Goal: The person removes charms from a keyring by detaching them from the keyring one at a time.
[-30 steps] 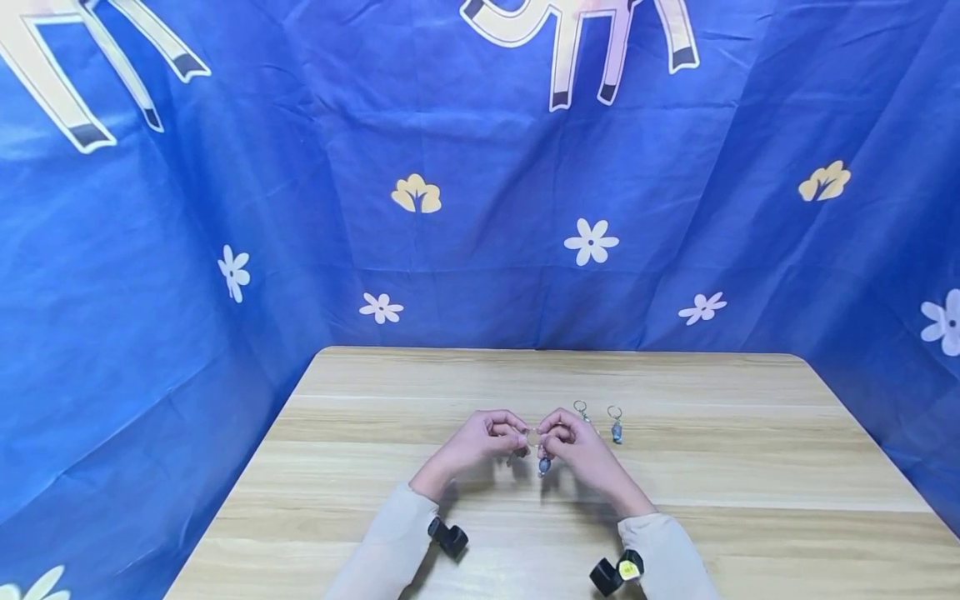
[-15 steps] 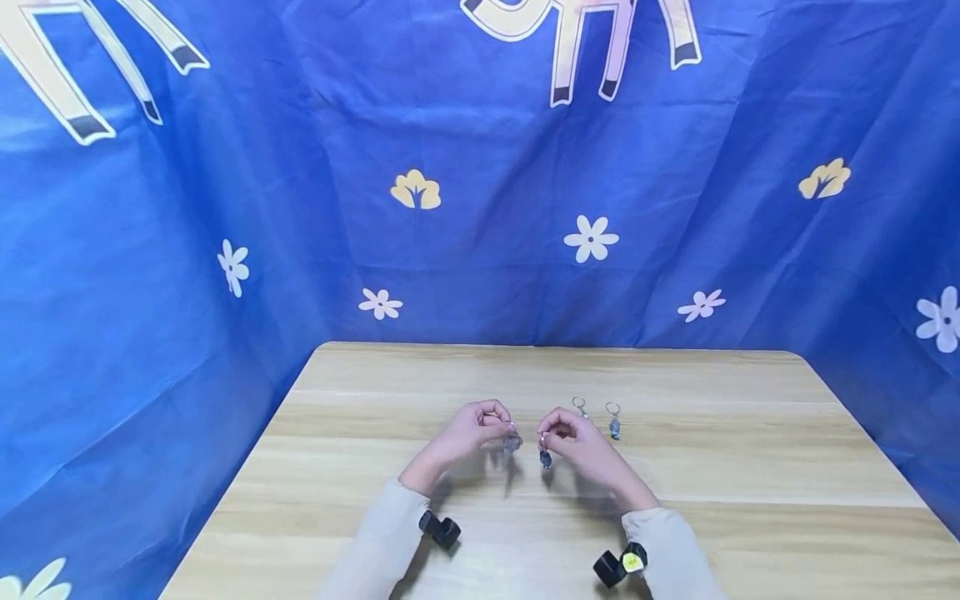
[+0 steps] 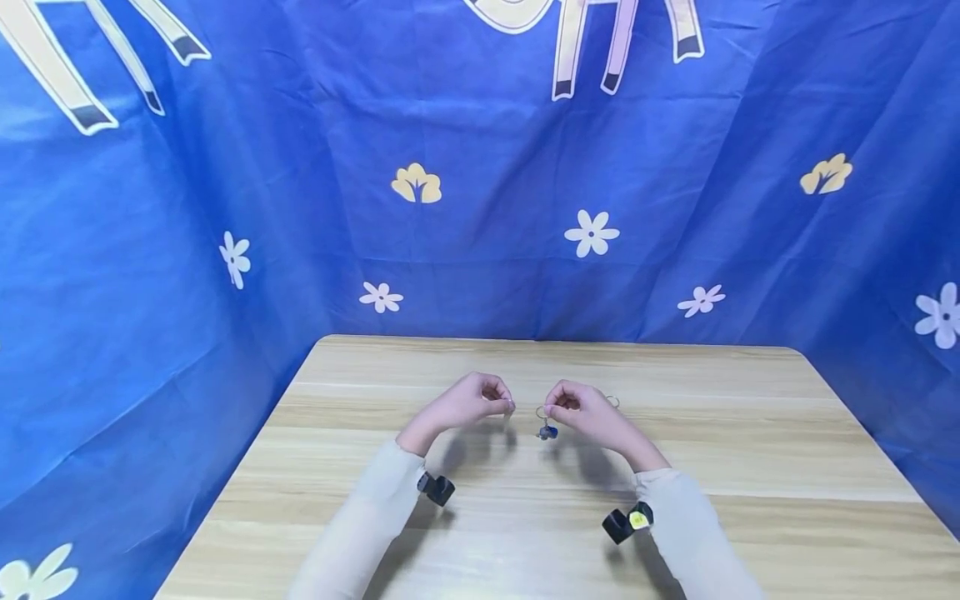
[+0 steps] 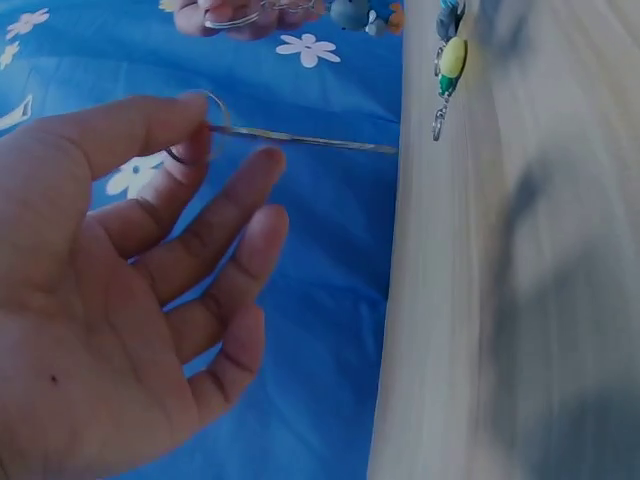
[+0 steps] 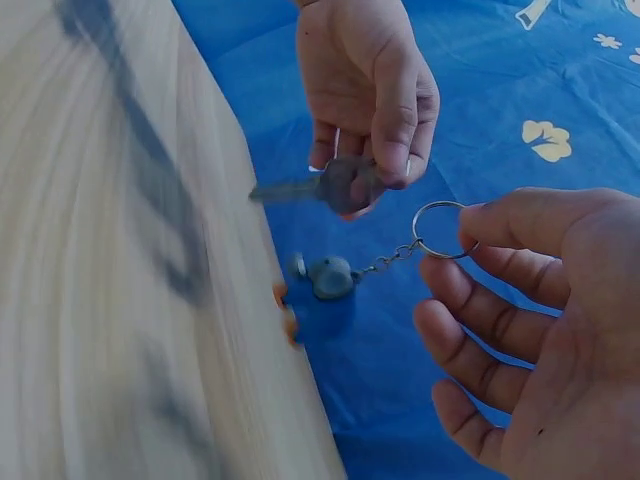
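Observation:
My left hand [image 3: 467, 402] pinches a key between thumb and index finger. The key [image 5: 345, 187] points toward the table in the right wrist view. In the left wrist view the key is edge-on, with a thin ring [image 4: 218, 104] at the fingertips. Across a gap, my right hand [image 3: 592, 414] pinches the metal ring [image 5: 437, 205] of a keychain. From its short chain hangs a small blue-grey figure charm [image 5: 331, 277], with a small orange part [image 4: 396, 17] visible in the left wrist view. Both hands are above the table.
On the wooden table [image 3: 337, 467], a keychain ring [image 3: 612, 401] shows behind my right hand. A yellow-and-green charm [image 4: 452, 60] with a metal clasp lies there too, beside a blue one [image 4: 449, 20]. Blue patterned cloth [image 3: 480, 208] surrounds the table.
The hands, close together at a ring one second ago, have separated. The key has come away with my left hand, the keychain with my right. Both hands sit farther up in the head view.

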Motion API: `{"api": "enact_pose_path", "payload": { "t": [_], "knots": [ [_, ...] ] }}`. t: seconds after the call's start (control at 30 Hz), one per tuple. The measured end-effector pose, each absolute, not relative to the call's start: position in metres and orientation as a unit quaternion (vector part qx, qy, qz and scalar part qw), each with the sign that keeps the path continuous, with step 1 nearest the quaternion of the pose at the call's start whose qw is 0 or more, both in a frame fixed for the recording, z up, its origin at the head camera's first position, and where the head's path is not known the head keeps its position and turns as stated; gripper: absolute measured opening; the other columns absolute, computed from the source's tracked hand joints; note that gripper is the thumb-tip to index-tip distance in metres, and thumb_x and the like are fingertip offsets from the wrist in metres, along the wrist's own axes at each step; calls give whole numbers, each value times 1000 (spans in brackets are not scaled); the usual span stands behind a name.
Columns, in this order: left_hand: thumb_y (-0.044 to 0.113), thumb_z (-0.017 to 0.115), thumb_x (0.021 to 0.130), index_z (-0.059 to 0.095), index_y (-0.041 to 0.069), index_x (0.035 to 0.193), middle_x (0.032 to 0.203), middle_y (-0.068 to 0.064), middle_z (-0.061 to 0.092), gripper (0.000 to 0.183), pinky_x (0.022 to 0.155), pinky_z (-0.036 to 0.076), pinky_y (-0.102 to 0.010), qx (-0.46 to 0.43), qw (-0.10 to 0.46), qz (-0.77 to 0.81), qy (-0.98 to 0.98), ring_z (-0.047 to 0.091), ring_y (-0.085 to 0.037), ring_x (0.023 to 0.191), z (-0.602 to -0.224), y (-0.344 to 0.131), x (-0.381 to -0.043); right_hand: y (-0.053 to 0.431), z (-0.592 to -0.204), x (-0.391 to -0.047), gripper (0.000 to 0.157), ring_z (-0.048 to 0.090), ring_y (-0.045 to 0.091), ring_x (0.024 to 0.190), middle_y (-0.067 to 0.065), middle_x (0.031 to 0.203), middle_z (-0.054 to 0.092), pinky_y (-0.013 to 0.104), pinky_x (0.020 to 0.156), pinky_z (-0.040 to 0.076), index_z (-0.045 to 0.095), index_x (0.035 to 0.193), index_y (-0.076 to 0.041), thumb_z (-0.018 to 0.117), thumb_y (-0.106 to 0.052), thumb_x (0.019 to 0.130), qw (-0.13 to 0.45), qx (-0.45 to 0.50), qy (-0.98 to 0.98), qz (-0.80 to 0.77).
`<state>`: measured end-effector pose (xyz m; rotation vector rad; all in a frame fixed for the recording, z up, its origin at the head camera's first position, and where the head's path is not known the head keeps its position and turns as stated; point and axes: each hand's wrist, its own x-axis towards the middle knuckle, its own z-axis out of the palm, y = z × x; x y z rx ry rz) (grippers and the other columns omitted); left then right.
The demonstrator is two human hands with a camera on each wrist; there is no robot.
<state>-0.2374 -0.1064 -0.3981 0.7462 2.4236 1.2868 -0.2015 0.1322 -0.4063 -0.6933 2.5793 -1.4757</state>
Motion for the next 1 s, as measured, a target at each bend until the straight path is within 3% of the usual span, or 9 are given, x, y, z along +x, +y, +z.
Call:
{"api": "enact_pose_path", "payload": {
  "t": [0.2,0.4,0.63,0.87,1.0],
  "knots": [
    [13,64,88,66,3,86,84,-9,70,10,76,50,-24,247,150,441,850,66,-33,87,-400,-101,-241,135,-406,-207,10,55,9,77,8,88,65,20,70,47,63,91,-2,63,-12,91,58,-228,846,-479],
    [8,62,87,65,3,88,79,-5,67,6,72,51,-24,236,159,442,850,64,-25,76,-418,-99,-248,139,-415,-214,9,54,9,75,4,83,63,20,68,47,63,91,-3,62,-12,91,74,-227,855,-460],
    [5,60,87,64,-2,91,81,-8,67,9,75,55,-36,222,186,460,839,61,-19,74,-431,-95,-258,141,-432,-230,6,55,10,75,1,81,62,23,72,47,63,90,-7,61,-13,90,86,-204,871,-439],
    [2,59,87,63,-6,96,79,-7,63,13,69,54,-31,199,211,482,826,57,-14,69,-440,-94,-274,144,-443,-255,8,54,11,73,2,80,60,24,69,47,63,91,-5,58,-11,90,94,-173,871,-451],
    [1,62,85,64,-5,95,79,-8,64,12,66,54,-28,185,216,475,833,58,-15,69,-445,-94,-282,144,-446,-266,9,53,13,66,5,78,59,25,58,46,62,92,-5,56,-11,91,113,-162,871,-449]
  ]
}}
